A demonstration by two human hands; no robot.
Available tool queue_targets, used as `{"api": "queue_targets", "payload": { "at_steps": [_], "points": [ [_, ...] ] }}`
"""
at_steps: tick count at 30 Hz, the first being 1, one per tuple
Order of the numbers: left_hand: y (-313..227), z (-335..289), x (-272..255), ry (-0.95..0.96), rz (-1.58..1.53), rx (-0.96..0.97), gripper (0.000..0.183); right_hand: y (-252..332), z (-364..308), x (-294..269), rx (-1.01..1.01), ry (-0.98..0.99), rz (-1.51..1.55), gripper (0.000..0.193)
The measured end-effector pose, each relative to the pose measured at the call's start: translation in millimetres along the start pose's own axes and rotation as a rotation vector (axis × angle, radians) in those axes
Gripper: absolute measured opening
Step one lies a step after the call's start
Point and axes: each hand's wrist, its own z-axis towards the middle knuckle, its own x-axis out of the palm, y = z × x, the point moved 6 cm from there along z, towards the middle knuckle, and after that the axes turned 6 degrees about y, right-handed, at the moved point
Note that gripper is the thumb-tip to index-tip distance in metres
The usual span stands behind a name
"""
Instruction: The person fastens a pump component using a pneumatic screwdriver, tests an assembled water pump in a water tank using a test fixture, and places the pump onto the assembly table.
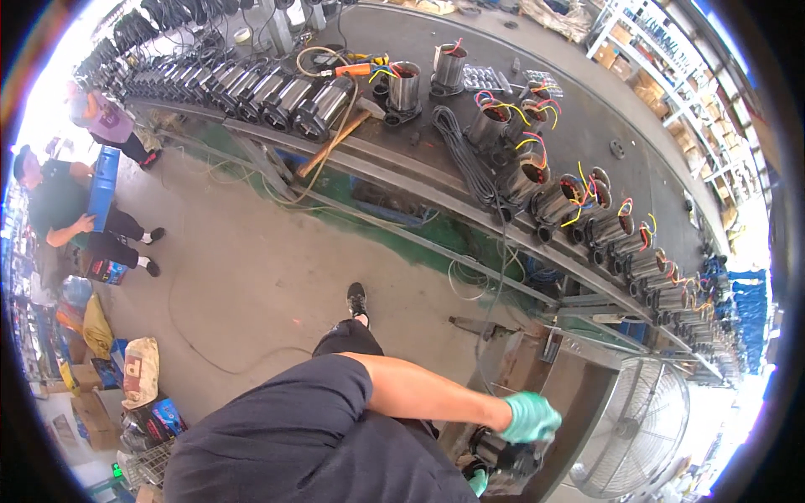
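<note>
My left hand [532, 417], in a green glove, is over a metal bin or trough at the lower right. Its fingers are curled and slightly blurred; what they hold, if anything, cannot be made out. Just below it lies a dark cylindrical motor or pump part [513, 457] with a shiny casing. Only a bit of my right hand [478, 482], also green-gloved, shows at the lower edge beside that part; its fingers are mostly hidden. A dark cable [495, 318] hangs from the bench and passes behind my left forearm.
A long dark workbench [587, 126] carries upright steel motor housings [488, 126] with coloured wires, finished-looking motors [323, 105], a coiled cable [457, 147] and a hammer [335, 138]. A large fan [633, 419] stands right of the metal trough [579, 402]. Two people are at left, one holding a blue crate [102, 189].
</note>
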Motion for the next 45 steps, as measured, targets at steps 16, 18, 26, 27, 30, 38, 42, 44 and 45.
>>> {"api": "queue_targets", "payload": {
  "at_steps": [16, 18, 26, 27, 30, 38, 42, 44, 45],
  "points": [
    [240.1, -282.7, -263.3, -1.069, -0.569, -0.49, 0.029, 285.7, -112.5, 418.9, -0.364, 0.745, -0.407, 0.038],
    [262.8, -317.4, -275.0, -1.21, -0.779, -0.472, 0.026, 321.3, -147.0, 494.1, -0.741, 0.75, -0.587, 0.035],
    [336.3, -362.5, -324.0, -1.367, -1.188, -0.295, 0.032, 382.8, -257.7, 704.2, -1.454, 0.882, -0.96, 0.044],
    [338.2, -357.7, -326.2, -1.33, -1.194, -0.317, 0.039, 383.8, -261.0, 721.1, -1.585, 0.865, -1.014, 0.045],
    [354.5, -349.1, -324.6, -1.184, -1.138, -0.364, 0.06, 382.9, -298.7, 763.6, -1.733, 0.977, -1.092, 0.043],
    [326.1, -380.0, -296.9, -0.906, -0.715, -0.654, 0.059, 357.9, -327.7, 825.7, -2.382, 1.511, -1.391, 0.037],
    [294.8, -448.1, -272.7, -1.122, -0.681, -0.846, 0.053, 358.9, -335.1, 821.6, -2.711, 1.657, -1.486, 0.017],
    [303.4, -486.0, -217.7, -1.37, -0.766, -0.918, 0.047, 355.0, -333.6, 822.7, -2.792, 1.893, -1.448, 0.018],
    [309.2, -505.8, -188.5, -1.459, -0.767, -0.995, 0.045, 351.0, -319.3, 826.5, -2.881, 1.981, -1.259, 0.017]
  ]
}}
